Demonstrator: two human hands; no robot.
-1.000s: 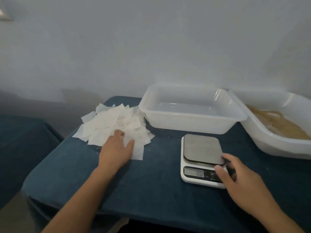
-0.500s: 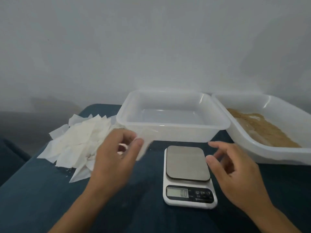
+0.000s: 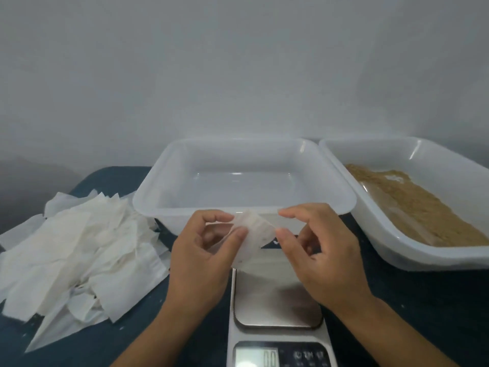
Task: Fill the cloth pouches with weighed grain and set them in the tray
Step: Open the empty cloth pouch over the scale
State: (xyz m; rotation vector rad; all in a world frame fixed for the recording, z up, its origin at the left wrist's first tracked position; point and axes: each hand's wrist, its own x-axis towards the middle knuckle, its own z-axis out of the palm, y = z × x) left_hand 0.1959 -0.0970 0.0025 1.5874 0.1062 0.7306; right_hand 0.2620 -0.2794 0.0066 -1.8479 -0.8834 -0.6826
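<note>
Above the steel-topped white scale [image 3: 277,295], both hands pinch one thin white cloth pouch [image 3: 255,231], left hand [image 3: 203,250] and right hand [image 3: 322,250] gripping opposite edges, likely to open it.

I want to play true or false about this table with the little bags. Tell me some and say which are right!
1. Both hands, left hand and right hand, hold one pouch. True.
2. The middle tray is full of pouches. False: nothing lies in it.
3. The grain is in the right tray. True.
4. A bowl sits on the scale. False: its plate is bare.
5. The pile of pouches lies left of the scale. True.
</note>
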